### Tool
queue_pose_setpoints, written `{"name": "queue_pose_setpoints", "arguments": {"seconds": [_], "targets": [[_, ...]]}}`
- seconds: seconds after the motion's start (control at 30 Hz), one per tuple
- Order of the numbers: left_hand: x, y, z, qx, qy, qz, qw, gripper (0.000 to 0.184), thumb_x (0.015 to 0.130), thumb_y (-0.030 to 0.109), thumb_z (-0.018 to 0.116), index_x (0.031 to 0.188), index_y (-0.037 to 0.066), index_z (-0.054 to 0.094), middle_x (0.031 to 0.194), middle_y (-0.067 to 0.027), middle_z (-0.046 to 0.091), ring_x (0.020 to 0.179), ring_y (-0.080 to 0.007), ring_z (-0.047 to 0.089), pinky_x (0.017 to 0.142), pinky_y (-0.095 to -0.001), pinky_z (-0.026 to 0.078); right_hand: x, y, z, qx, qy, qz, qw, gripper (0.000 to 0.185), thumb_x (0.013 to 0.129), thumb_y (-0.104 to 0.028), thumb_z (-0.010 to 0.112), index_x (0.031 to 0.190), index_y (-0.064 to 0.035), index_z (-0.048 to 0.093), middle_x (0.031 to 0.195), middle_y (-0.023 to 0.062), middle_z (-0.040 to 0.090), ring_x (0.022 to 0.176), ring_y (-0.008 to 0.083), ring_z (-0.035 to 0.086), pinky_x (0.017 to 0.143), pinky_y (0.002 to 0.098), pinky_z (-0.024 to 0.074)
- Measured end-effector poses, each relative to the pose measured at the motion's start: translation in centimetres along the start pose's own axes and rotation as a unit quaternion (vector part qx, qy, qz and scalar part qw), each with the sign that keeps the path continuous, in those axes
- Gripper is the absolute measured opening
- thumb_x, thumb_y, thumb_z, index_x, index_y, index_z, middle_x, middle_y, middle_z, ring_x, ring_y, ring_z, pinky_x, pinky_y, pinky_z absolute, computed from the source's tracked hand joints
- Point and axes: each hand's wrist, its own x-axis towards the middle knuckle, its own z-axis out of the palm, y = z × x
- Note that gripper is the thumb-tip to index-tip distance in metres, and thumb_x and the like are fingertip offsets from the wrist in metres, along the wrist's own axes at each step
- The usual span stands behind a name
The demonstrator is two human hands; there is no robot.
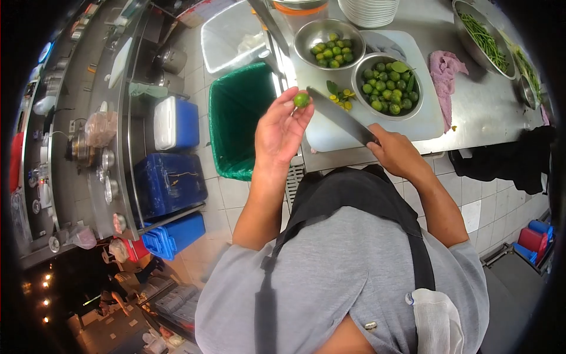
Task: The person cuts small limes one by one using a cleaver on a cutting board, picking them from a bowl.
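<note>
Between the fingertips of my left hand (283, 127) is a small green lime (301, 100), held up with the palm turned toward me. My right hand (392, 150) is wrapped round the handle of a kitchen knife (342, 118), whose broad blade points up and left, its tip close to the lime. Beneath the blade lies a white cutting board (321, 137). Two metal bowls stand on it: a far bowl (302, 47) with several limes and a nearer bowl (358, 101) fuller of limes with green leaves. Yellowish trimmings and a leaf (341, 97) lie between board edge and bowls.
A bin lined with green plastic (230, 130) stands left of the steel table (471, 121). A pink cloth (443, 76) lies right of the board. Beyond it is a bowl of green beans (483, 44). Stacked white plates (369, 12) stand at the back.
</note>
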Motion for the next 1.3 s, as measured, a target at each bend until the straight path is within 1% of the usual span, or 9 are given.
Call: {"name": "queue_pose_setpoints", "arguments": {"seconds": [0.03,0.23,0.33,0.53,0.63,0.83,0.93,1.13,1.3], "targets": [[-0.1,-0.2,-0.5,0.003,-0.002,-0.002,1.000,0.032,0.098,0.001,0.058,0.129,-0.006,0.061,0.125,-0.0226,0.067,0.119,-0.0348,0.066,0.109,-0.0446,0.056,-0.1,0.1,0.2,-0.016,0.024,-0.013,0.999,0.027,0.103,-0.017,0.059,0.125,-0.0058,0.048,0.100,0.0283,0.071,0.093,0.0527,0.065,0.082,0.0610,0.0483],[0.6,-2.3,-2.0,0.075,0.024,-0.010,0.997,0.032,0.098,0.003,0.062,0.129,-0.006,0.062,0.118,-0.0182,0.068,0.112,-0.0314,0.068,0.106,-0.0431,0.057,-0.3,-0.4,0.8,-0.013,0.016,0.005,1.000,0.025,0.104,-0.017,0.058,0.123,-0.0055,0.047,0.095,0.0291,0.070,0.092,0.0536,0.065,0.081,0.0623,0.0472],[0.8,-3.1,-1.9,0.074,0.062,-0.035,0.995,0.030,0.100,0.007,0.065,0.128,-0.004,0.062,0.115,-0.0159,0.068,0.109,-0.0301,0.068,0.100,-0.0403,0.060,-0.3,-0.5,0.7,-0.014,0.017,0.006,1.000,0.023,0.104,-0.017,0.057,0.122,-0.0054,0.047,0.094,0.0286,0.070,0.091,0.0539,0.065,0.080,0.0628,0.0470],[1.4,-3.3,-2.6,0.008,0.028,-0.096,0.995,0.029,0.102,0.012,0.067,0.128,0.001,0.062,0.115,-0.0144,0.069,0.108,-0.0296,0.069,0.092,-0.0375,0.061,-0.4,0.2,1.4,0.001,0.038,0.015,0.999,0.023,0.105,-0.017,0.056,0.122,-0.0054,0.046,0.094,0.0282,0.070,0.089,0.0535,0.065,0.078,0.0630,0.0473],[1.1,-3.6,-2.1,0.006,0.027,-0.069,0.997,0.030,0.100,0.007,0.067,0.129,0.001,0.062,0.114,-0.0139,0.069,0.108,-0.0296,0.070,0.093,-0.0373,0.061,-0.6,0.0,1.5,0.002,0.047,0.019,0.999,0.024,0.105,-0.017,0.056,0.123,-0.0054,0.046,0.094,0.0280,0.070,0.090,0.0532,0.065,0.078,0.0631,0.0475],[0.3,-3.6,-0.8,0.096,0.012,-0.009,0.995,0.034,0.096,-0.002,0.067,0.130,0.001,0.061,0.115,-0.0132,0.070,0.107,-0.0290,0.071,0.094,-0.0378,0.060,-0.6,0.0,1.7,-0.009,0.043,0.013,0.999,0.024,0.105,-0.017,0.057,0.123,-0.0056,0.046,0.094,0.0274,0.070,0.090,0.0523,0.066,0.078,0.0634,0.0480],[0.0,-3.4,-0.7,0.106,-0.011,0.006,0.994,0.034,0.096,-0.003,0.067,0.130,0.000,0.062,0.116,-0.0129,0.070,0.108,-0.0279,0.071,0.093,-0.0377,0.059,-0.5,-0.1,1.5,-0.009,0.034,0.021,0.999,0.025,0.104,-0.017,0.057,0.124,-0.0054,0.046,0.096,0.0271,0.071,0.091,0.0520,0.066,0.079,0.0630,0.0482],[-1.2,-3.2,0.7,0.175,0.019,0.069,0.982,0.038,0.095,-0.004,0.068,0.133,-0.002,0.063,0.114,-0.0094,0.069,0.105,-0.0225,0.069,0.088,-0.0346,0.057,-0.6,-0.8,1.0,-0.014,0.022,0.038,0.999,0.027,0.104,-0.016,0.058,0.126,-0.0053,0.047,0.100,0.0269,0.071,0.095,0.0513,0.066,0.081,0.0619,0.0483],[-1.6,-3.4,0.6,0.353,0.026,0.196,0.915,0.041,0.093,-0.005,0.073,0.132,-0.003,0.062,0.111,-0.0074,0.067,0.097,-0.0150,0.065,0.089,-0.0308,0.055,-0.6,-0.5,1.5,-0.019,0.035,0.027,0.999,0.027,0.104,-0.016,0.058,0.126,-0.0058,0.047,0.099,0.0268,0.071,0.093,0.0512,0.067,0.081,0.0619,0.0487]]}}
